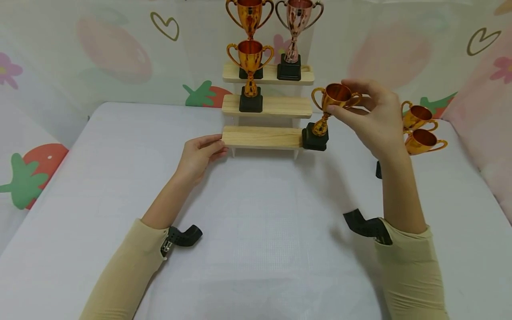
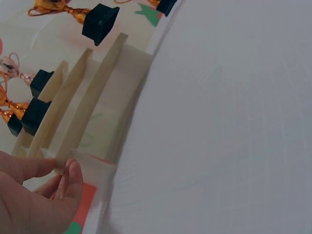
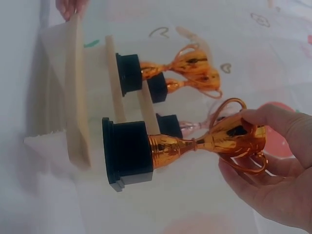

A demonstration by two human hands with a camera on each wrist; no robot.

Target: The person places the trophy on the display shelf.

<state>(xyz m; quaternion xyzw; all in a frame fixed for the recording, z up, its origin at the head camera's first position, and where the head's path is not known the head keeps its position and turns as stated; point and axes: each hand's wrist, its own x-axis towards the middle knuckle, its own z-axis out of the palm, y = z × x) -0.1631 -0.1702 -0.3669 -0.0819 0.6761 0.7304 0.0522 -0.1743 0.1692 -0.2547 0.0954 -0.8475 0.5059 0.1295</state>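
Beige fabric sleeves [image 1: 412, 275] nearest; shiny gold two-handled trophy on black base [image 1: 321, 126] is pinched at its bowl by right hand [image 1: 376, 118], near right end of lowest pale-wood shelf [image 1: 262, 137]; left end narrowly pinched by left hand [image 1: 196, 161]

A white tabletop [image 1: 260, 200] carries a three-tier pale wooden display shelf [image 1: 260, 138] near its far side and, off to the right, a golden trophy cup [image 1: 418, 116] with a second golden cup [image 1: 422, 140] close in front of it, both partly hidden. The top tier [image 1: 270, 76] bears a black-based golden trophy [image 1: 250, 18] and a rose-gold trophy [image 1: 294, 44]; on the middle tier [image 1: 286, 106], toward the left, another golden trophy [image 1: 250, 66] stands upright.
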